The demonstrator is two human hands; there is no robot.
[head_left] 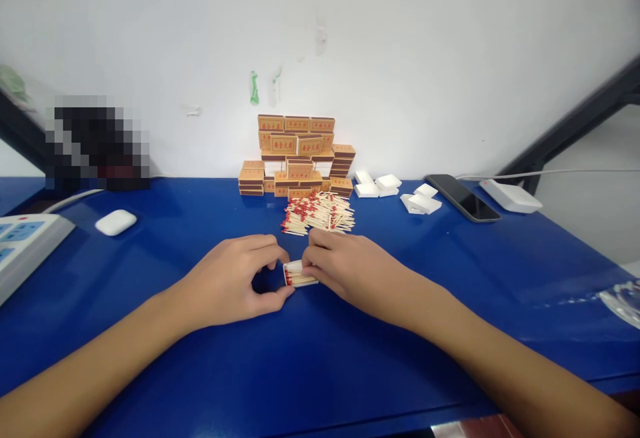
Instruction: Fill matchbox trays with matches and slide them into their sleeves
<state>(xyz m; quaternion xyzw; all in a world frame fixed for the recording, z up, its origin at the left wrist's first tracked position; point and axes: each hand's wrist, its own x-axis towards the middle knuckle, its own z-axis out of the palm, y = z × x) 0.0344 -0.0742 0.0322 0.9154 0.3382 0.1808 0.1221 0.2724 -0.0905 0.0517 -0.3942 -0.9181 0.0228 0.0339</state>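
Observation:
A small white matchbox tray [295, 267] lies on the blue table in front of me, with several red-headed matches [298, 279] side by side in it. My left hand [245, 275] pinches the tray's left end between thumb and fingers. Over the tray's right part is my right hand [335, 258], its fingers pressed together and covering that end. Whatever those fingers hold is hidden. Just beyond the hands a loose heap of matches [320, 211] is spread, most heads toward the left.
Stacked printed matchboxes [300, 175] stand against the wall behind the heap. To their right lie white trays [377, 186], a phone [463, 198] and a white device [510, 196]. A white earphone case [115, 223] and a power strip [30, 245] are at left.

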